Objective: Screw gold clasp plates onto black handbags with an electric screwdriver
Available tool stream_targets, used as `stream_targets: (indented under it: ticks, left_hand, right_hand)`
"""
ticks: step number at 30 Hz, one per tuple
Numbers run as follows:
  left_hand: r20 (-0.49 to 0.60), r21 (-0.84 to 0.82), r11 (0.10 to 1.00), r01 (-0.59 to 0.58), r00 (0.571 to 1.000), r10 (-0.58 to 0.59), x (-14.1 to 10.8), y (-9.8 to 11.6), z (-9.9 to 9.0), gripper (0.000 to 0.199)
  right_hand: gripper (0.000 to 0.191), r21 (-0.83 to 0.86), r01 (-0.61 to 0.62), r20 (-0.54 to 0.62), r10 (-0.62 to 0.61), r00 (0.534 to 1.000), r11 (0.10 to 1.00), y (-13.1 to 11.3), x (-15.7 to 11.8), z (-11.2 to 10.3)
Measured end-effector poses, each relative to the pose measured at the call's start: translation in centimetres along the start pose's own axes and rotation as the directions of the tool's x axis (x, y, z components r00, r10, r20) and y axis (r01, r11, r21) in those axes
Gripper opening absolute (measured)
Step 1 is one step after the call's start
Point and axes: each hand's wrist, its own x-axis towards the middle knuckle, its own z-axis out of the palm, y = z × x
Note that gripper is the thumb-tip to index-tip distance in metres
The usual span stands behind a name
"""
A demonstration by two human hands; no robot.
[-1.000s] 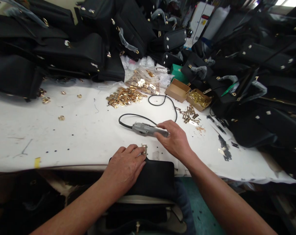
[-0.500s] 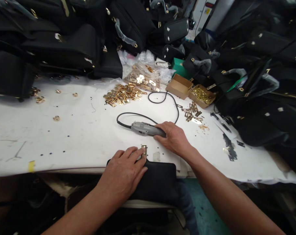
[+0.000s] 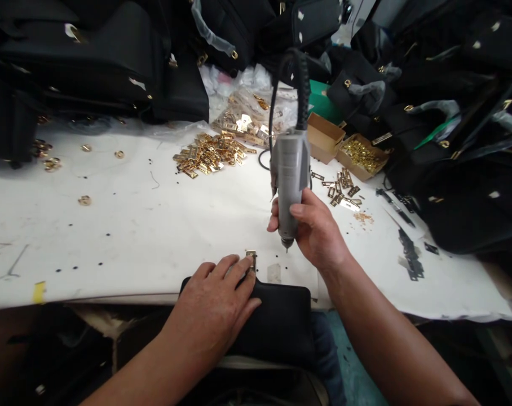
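My right hand is wrapped round a grey corded electric screwdriver, held upright above the table with its thin bit pointing down. My left hand lies flat over a black bag at the table's front edge, thumb spread apart. Its fingertips press on a small gold metal plate, which pokes out past them on a narrow black tab. The fingers partly hide the plate. A gap separates the bit from the plate, the bit being to the right and slightly higher in view.
Gold plates lie in a pile on the white table. Behind it are plastic bags of hardware. To the right stand a brown box, a box of small gold parts and loose plates. Black bags crowd around.
The screwdriver was lying sideways near the table with my right hand on it; now it is lifted and turned upright, bit down. My left hand stays on the plate. The view has shifted slightly.
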Motion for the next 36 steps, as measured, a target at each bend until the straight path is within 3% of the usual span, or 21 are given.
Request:
stream_targets:
  ticks: [6, 11, 24, 36]
  left_hand:
    - [0.002, -0.004, 1.000, 0.009, 1.000, -0.009, -0.1, 0.1, 0.1, 0.029]
    - [0.001, -0.017, 1.000, 0.022, 1.000, -0.022, -0.2, 0.2, 0.2, 0.031]
    - [-0.001, -0.070, 0.997, 0.028, 1.000, -0.028, -0.3, 0.1, 0.0, 0.031]
    - [-0.010, -0.061, 0.998, 0.032, 0.999, -0.033, -0.3, 0.2, 0.0, 0.030]
  right_hand:
    - [0.040, -0.053, 0.068, -0.189, -0.076, 0.979, 0.996, 1.0, -0.1, 3.6]
    - [0.037, -0.132, 0.128, -0.210, -0.154, 0.966, 0.983, 1.9, -0.5, 5.2]
    - [0.037, -0.134, 0.124, -0.229, -0.153, 0.961, 0.983, 3.9, -0.8, 5.5]
    - [0.033, -0.173, 0.152, -0.180, -0.183, 0.966, 0.973, 3.6, -1.2, 5.7]
